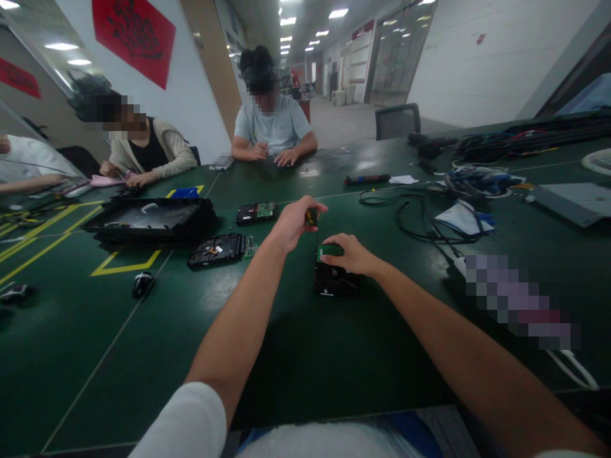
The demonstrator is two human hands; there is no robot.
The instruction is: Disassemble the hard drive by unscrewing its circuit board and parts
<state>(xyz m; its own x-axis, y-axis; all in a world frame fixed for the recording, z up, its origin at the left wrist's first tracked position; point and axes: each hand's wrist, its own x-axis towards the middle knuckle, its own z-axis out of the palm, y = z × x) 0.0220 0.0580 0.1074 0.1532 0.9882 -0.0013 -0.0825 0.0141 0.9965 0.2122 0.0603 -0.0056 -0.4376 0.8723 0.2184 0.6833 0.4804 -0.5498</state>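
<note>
My left hand [293, 226] is closed around what looks like a screwdriver [311, 217] with a dark and yellow handle. A thin shaft seems to point down towards a black hard drive [337, 280] on the table in front of me. My right hand [354, 254] grips the far end of that drive, fingers and thumb around its green circuit board [329, 250]. To the left lie a second hard drive [217, 250], with a loose circuit board [250, 247] against its end, and a third drive [256, 212] with its green board showing.
A black plastic tray [153, 222] stands at the left, near a small black and white object [142, 284]. Right of my hands lie black cables [405, 219], a white and blue glove [465, 218], a grey box [573, 202] and a red-blue tool [367, 180]. Other people sit across the table.
</note>
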